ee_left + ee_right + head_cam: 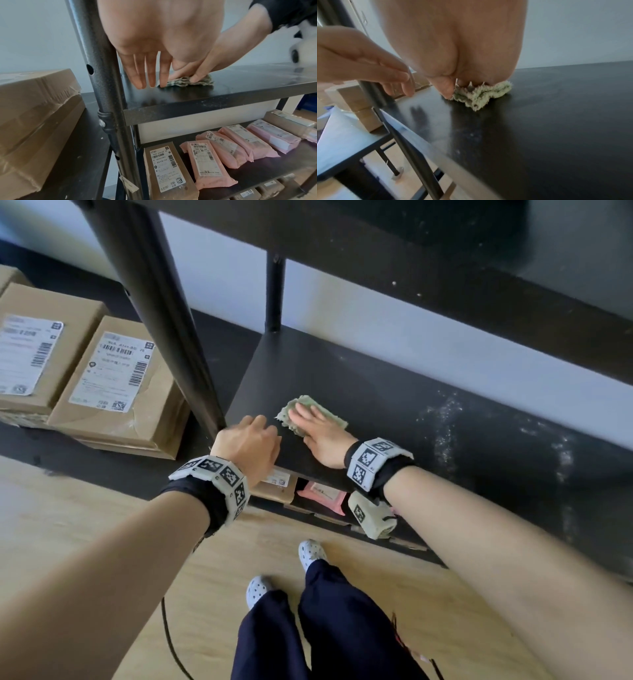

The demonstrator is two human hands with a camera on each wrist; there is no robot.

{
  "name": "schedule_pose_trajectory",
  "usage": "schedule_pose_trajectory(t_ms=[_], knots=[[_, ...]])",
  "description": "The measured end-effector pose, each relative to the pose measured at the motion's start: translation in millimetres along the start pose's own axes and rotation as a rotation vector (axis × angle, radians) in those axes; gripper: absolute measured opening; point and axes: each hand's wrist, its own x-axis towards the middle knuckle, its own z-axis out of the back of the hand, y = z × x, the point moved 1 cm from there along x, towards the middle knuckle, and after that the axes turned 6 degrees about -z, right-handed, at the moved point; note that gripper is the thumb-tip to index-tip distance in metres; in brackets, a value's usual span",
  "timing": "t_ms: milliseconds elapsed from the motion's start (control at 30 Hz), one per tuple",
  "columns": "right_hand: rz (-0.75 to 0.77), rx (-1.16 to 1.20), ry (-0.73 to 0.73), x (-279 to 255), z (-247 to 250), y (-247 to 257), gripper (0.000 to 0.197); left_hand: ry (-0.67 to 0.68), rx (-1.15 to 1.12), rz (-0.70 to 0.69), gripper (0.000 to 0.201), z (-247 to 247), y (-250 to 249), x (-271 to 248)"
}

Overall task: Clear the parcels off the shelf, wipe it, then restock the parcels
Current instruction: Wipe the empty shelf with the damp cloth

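The black shelf [411, 467] holds no parcels. My right hand [317, 428] lies flat on a green cloth [310, 400] near the shelf's left end, fingers straight and pressing it down. The left wrist view shows the cloth [181, 82] bunched under those fingers [197, 75]. My left hand [255, 436] hovers at the shelf's front left corner beside the post, holding nothing; its fingers [149, 77] hang straight down. Brown cardboard parcels [113, 378] sit on the neighbouring unit to the left.
A black upright post [178, 337] stands just left of my left hand. White dust streaks [445, 419] mark the shelf's right half. The shelf below carries a brown box [168, 169] and several pink mailers [211, 162]. Another black shelf [445, 251] sits overhead.
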Motion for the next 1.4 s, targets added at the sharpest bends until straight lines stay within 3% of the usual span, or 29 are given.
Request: schedule_pose_trajectory(t_ms=[133,267,433,633,733,933,1067,1133,1233,1400], knots=[[0.027,-0.041,-0.079,42,21,-21,0.058,0.006,0.009,0.001,0.032,0,0,6],[-0.131,-0.02,-0.189,69,54,-76,0.06,0.0,0.017,0.001,0.027,-2,-3,10],[-0.309,0.051,-0.205,53,64,-120,0.06,0.004,0.013,0.01,0.028,-1,-12,19],[-0.065,-0.035,-0.113,75,48,-48,0.058,0.03,0.057,0.03,0.031,7,-24,35],[0.014,-0.041,-0.114,93,59,-48,0.054,0.025,0.066,0.021,0.032,6,-31,34],[-0.253,0.017,-0.191,53,81,-142,0.059,0.024,0.049,0.043,0.032,2,-38,19],[-0.32,0.059,-0.141,31,76,-147,0.055,0.026,0.059,0.082,0.03,3,-39,9],[-0.293,0.069,-0.114,35,75,-130,0.058,0.05,0.072,0.087,0.029,2,-38,3],[-0.129,0.058,-0.053,39,65,-90,0.055,0.075,0.086,0.101,0.027,-1,-35,-7],[0.139,-0.073,0.08,-6,15,-34,0.058,0.088,0.063,0.159,0.022,-5,-34,-18]])
